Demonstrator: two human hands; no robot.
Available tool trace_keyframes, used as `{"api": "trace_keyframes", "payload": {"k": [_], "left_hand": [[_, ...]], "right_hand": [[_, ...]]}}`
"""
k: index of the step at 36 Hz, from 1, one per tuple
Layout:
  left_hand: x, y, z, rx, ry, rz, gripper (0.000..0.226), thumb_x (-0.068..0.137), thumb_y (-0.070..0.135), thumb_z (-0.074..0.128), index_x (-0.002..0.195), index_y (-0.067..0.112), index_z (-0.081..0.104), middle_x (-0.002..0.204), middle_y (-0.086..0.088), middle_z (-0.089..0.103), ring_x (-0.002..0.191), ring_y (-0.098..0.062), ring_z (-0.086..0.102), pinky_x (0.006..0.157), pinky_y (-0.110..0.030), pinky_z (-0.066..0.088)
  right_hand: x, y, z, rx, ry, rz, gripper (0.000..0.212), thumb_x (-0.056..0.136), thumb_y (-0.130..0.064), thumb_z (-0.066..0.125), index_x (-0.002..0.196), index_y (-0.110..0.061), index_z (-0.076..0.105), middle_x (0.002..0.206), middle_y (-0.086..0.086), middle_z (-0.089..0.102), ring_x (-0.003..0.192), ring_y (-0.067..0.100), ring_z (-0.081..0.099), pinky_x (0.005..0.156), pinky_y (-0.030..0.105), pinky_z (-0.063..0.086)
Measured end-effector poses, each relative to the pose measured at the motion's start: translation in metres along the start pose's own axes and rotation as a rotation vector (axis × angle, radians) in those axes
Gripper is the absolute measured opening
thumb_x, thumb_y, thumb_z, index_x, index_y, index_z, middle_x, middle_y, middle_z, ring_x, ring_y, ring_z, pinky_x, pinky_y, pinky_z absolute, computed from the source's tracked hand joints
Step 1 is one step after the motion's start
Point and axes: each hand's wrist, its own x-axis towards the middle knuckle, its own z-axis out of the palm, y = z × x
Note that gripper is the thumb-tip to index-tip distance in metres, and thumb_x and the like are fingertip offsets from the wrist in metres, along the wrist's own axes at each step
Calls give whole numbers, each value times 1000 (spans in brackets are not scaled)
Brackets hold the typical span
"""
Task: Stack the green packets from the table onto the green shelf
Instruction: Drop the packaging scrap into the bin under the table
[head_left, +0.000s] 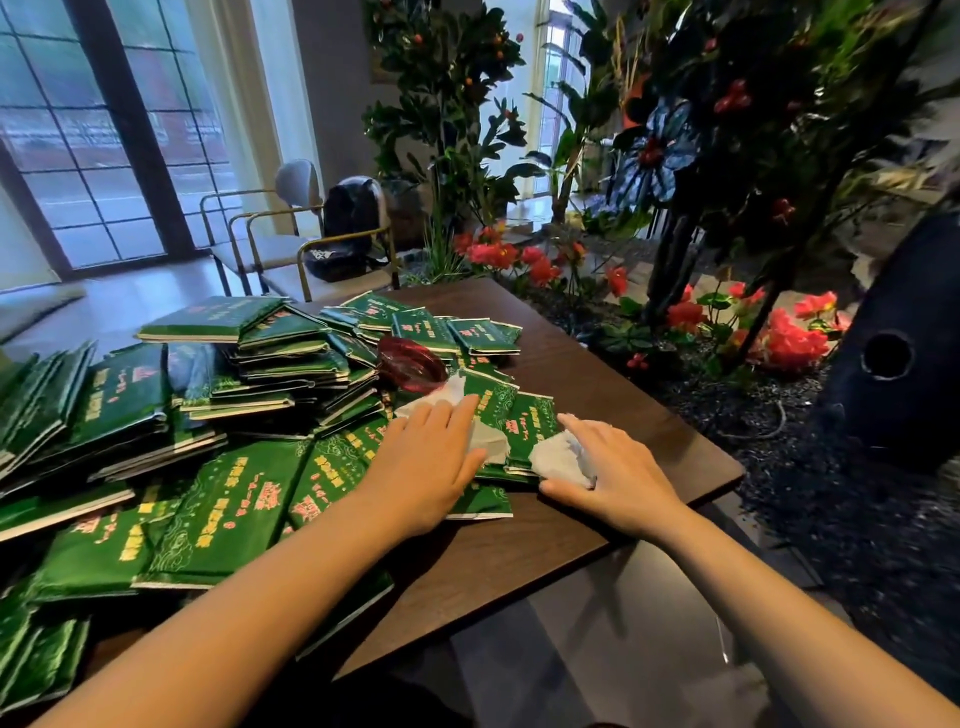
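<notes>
Left hand (431, 467) on packets (234, 509); perhaps tissue (488, 444)

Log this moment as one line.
left hand: flat on packets | right hand: on tissue | table: packets heaped | shelf: unseen
</notes>
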Motion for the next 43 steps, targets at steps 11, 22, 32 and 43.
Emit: {"api": "trace_keyframes", "payload": {"k": [11,22,32,43], "left_hand": [[3,-7,13,53,193,103,26,80,32,73,84,11,59,78,-5,58,66,-22,54,51,-33,46],[4,-21,0,-397,171,25,23,100,33,46,81,20,50,99,3,48,93,-16,45,79,-30,38],[13,-30,-27,-572,362,-121,35,97,16,55,66,21,40,63,7,46,56,-4,39,53,-23,26],[36,-39,-30,-266,145,-159,40,92,10,62,129,8,50,126,-8,43,98,-26,59,90,-36,53]], "right_hand": [[0,12,13,149,180,-37,44,84,-19,67,126,-23,55,108,-1,57,102,24,53,84,36,41],[0,9,5,486,304,106,33,90,-28,63,82,4,65,80,10,57,71,22,56,68,34,40],[16,-5,-25,811,196,329,63,91,-48,53,66,9,67,57,12,63,53,11,55,59,27,38],[47,-26,-25,620,213,201,53,97,-26,51,46,-11,42,51,3,41,55,15,40,57,31,29]]}}
